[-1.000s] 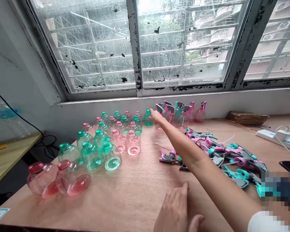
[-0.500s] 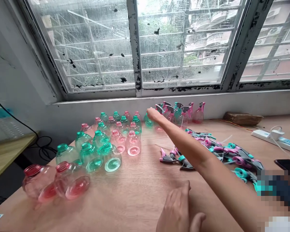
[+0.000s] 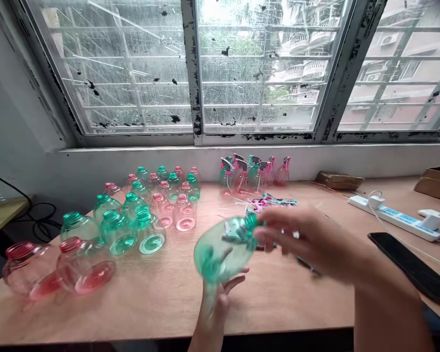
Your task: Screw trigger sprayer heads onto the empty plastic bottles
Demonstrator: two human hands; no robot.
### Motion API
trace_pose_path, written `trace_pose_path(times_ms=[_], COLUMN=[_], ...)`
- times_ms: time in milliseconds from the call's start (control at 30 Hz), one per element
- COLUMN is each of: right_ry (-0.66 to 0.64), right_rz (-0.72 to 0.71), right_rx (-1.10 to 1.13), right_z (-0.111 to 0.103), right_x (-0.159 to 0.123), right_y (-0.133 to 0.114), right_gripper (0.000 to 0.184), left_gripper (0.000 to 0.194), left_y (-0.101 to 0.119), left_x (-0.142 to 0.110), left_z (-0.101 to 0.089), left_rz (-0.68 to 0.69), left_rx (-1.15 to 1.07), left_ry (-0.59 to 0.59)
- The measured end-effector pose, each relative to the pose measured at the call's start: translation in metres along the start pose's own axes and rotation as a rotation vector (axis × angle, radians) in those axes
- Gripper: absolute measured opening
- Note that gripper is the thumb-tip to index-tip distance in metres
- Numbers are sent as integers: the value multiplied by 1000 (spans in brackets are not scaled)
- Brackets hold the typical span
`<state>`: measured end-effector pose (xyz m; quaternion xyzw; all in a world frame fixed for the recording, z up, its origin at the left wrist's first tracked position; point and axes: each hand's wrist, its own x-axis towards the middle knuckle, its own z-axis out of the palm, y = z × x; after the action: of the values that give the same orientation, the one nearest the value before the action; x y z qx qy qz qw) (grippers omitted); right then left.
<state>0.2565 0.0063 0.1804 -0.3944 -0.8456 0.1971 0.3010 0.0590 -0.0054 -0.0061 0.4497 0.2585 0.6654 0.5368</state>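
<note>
A clear green plastic bottle (image 3: pixel 223 249) lies tilted above the wooden table (image 3: pixel 161 298), its neck pointing right. My left hand (image 3: pixel 216 293) cups the bottle's base from below, seen partly through the plastic. My right hand (image 3: pixel 308 239), blurred by motion, is closed at the bottle's neck (image 3: pixel 251 222). What its fingers grip there is smeared. Behind the hand lies a pile of pink and teal spray trigger heads (image 3: pixel 271 201).
Several open green and pink bottles (image 3: pixel 150 205) stand at the left, two pink ones (image 3: pixel 58 269) lying at the near left. Bottles fitted with sprayers (image 3: pixel 253 171) stand by the window wall. A power strip (image 3: pixel 392 215) and a black phone (image 3: pixel 410 264) lie right.
My right arm came back from the far row with a green bottle. My left hand lifted off the table and took the bottle's base. The camera shifted right.
</note>
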Motion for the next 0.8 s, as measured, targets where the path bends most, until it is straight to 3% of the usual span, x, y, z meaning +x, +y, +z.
trace_pose_path(times_ms=[33, 133, 200, 267, 367, 467, 533, 600, 800], right_ry=[-21, 157, 157, 261, 413, 287, 185, 167, 301], right_rz=[27, 153, 195, 194, 245, 254, 274, 278, 227], right_rx=[86, 322, 452, 491, 171, -108, -163, -207, -291], right_z=[13, 54, 77, 92, 110, 127, 136, 142, 147], right_x=[-18, -53, -62, -65, -66, -65, -63, -61, -60], right_y=[8, 41, 64, 85, 112, 127, 129, 128, 129], right_gripper=[23, 25, 20, 22, 28, 42, 53, 55, 42], left_gripper=[99, 102, 96, 84, 72, 69, 67, 64, 65], left_y=[2, 10, 13, 13, 9, 8, 8, 10, 14], left_x=[-2, -9, -10, -6, 6, 13, 14, 12, 11], left_z=[1, 3, 5, 5, 3, 0, -1, 1, 6], left_rz=[13, 20, 2, 20, 91, 77, 36, 2, 34], left_rx=[1, 85, 129, 130, 81, 8, -2, 6, -10], left_ry=[15, 102, 140, 203, 323, 409, 440, 452, 450])
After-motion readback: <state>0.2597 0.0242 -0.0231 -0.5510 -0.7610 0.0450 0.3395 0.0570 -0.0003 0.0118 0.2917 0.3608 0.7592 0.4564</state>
